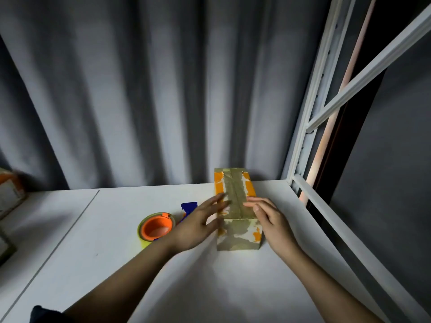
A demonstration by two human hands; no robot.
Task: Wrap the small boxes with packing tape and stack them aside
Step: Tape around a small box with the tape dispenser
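Lying closest, at about seven o'clock along the bottom edge: a dark sleeve (47,314), with two bare forearms reaching up from it toward the middle of a white table (98,264). Resting just right of centre, at roughly four o'clock from the picture's middle: a small box (236,215), orange and white beneath patchy olive-brown packing tape (235,194) running lengthwise along its top and down over its near end. Standing lengthwise away from the camera, far end close to the grey curtain (140,89). Pressing against the box's nine o'clock side: left hand (198,226), fingers straight and spread, tips lying on the top edge, slightly blurred, curling round nothing. Touching the three o'clock edge of the top: right hand (271,220), fingers stretched nearly flat across the tape, thumb side along the box's upper corner, likewise gripping nothing. Sitting at nine o'clock from the box, just beside the left wrist: a tape roll (156,227) with an orange core and yellowish rim, lying flat. Peeking out between roll and left hand: a blue dispenser part (189,207), partly hidden. Showing at the far nine o'clock edge: another box (10,194), orange and white, only partly in frame. Rising at two o'clock: a white metal shelf frame (326,89).
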